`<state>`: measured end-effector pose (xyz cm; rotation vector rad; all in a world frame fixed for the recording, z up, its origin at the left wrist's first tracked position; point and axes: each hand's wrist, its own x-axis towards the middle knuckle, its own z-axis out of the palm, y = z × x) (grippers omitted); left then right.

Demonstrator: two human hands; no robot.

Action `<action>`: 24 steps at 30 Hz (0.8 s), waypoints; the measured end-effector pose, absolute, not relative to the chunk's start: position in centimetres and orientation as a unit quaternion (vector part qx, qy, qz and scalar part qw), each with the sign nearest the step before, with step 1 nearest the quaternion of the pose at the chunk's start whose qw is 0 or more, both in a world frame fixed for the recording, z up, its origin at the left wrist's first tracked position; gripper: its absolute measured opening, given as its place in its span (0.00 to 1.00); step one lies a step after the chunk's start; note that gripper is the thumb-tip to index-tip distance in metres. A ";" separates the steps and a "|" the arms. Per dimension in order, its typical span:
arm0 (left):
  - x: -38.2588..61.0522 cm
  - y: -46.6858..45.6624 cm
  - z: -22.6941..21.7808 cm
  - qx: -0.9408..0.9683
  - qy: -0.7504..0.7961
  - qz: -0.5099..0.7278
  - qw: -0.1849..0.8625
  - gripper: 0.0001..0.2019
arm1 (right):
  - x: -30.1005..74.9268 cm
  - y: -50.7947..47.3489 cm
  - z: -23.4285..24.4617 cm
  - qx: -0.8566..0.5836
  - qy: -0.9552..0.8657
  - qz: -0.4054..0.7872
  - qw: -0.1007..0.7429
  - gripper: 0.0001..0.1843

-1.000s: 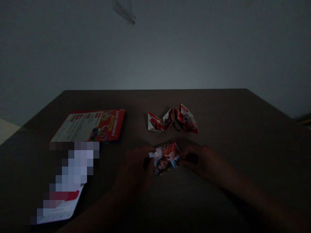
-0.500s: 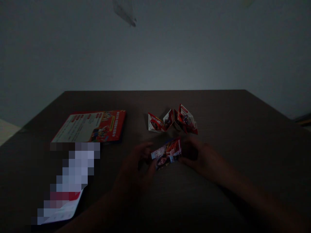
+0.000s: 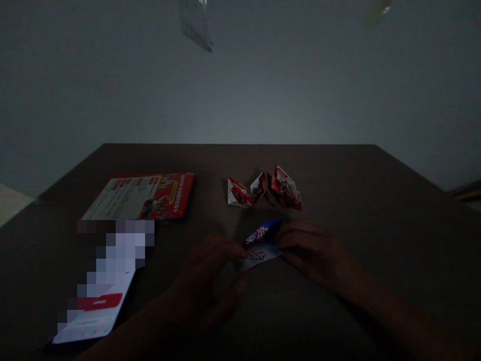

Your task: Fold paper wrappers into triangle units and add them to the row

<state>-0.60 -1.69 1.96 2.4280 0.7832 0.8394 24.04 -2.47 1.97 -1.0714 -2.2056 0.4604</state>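
A small printed card (image 3: 261,253), folded along its length, stands partly opened between my hands. Its far flap is dark blue with a pale pattern, and the near part is lighter. My right hand (image 3: 313,248) pinches the card's right end. At the left end, the fingertips of my left hand (image 3: 210,273) touch the card while the thumb is spread away below. Behind it lies a zigzag-folded red and white paper piece (image 3: 287,190), made of several peaked panels.
A flat red and white printed pack (image 3: 124,195) lies at the left. A phone with a lit screen (image 3: 97,313), partly pixelated, is near my left forearm. The dark table (image 3: 376,200) meets a grey wall (image 3: 300,75); a clear plastic piece (image 3: 195,25) hangs there.
The card has turned from its picture face to a blue and pale side and now shows a fold. My left thumb has come off it and my right fingers have closed on its end.
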 end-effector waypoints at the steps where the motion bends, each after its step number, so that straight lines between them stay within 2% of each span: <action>1: -0.7 -1.8 2.1 0.875 0.294 0.308 0.232 0.12 | 24.1 -2.5 2.0 -0.401 -0.844 0.169 0.314 0.09; 7: -0.3 -1.1 1.0 0.826 0.442 0.299 0.182 0.04 | 23.9 -2.0 1.9 -0.387 -0.872 0.168 0.250 0.09; 9: -0.2 -0.6 0.4 0.824 0.464 0.278 0.167 0.06 | 23.8 -1.9 1.9 -0.391 -0.877 0.169 0.225 0.10; 15: -0.4 0.1 -0.1 0.852 0.445 0.194 0.194 0.06 | 23.2 -1.9 2.1 -0.428 -0.881 0.149 0.134 0.10; 24: 0.0 -0.4 -0.1 0.855 0.445 0.200 0.173 0.04 | 21.2 -3.1 2.3 -0.399 -0.904 0.119 0.096 0.20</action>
